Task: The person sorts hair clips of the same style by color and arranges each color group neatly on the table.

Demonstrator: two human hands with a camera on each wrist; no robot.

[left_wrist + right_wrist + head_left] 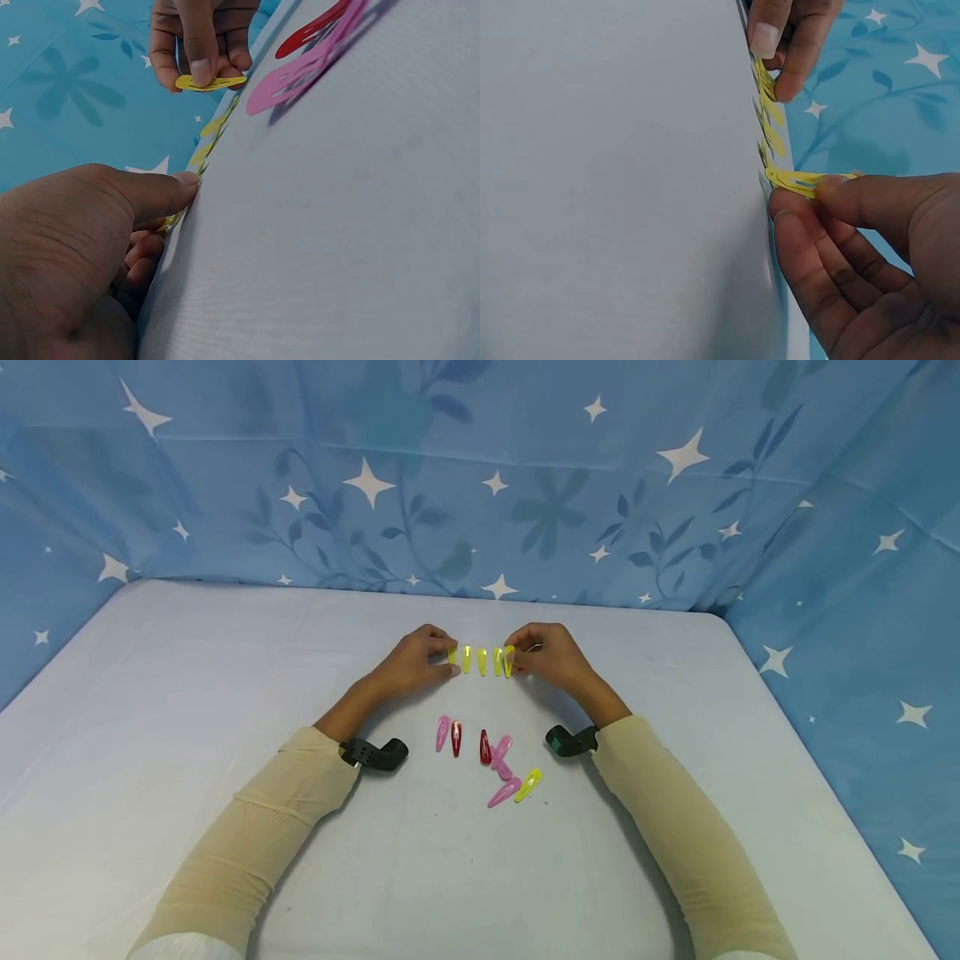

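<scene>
My right hand [551, 656] pinches a yellow snap hair clip [795, 181] between thumb and fingers, at the right end of a short row of yellow clips. At the row's left end my left hand [416, 662] has thumb and finger at the two ends of another yellow clip [452, 655], partly hidden by the hand. Between the hands several yellow clips [482, 662] lie upright side by side on the table. In the left wrist view the right hand's clip [211, 83] looks lifted off the cloth.
Nearer to me lie loose clips: a pink clip [442, 733] beside a red clip [457, 738], another red one [485, 747] by overlapping pink clips [502, 752], then a pink [505, 792] and a yellow clip [528, 785]. A blue starred curtain [450, 485] borders the white table [187, 693].
</scene>
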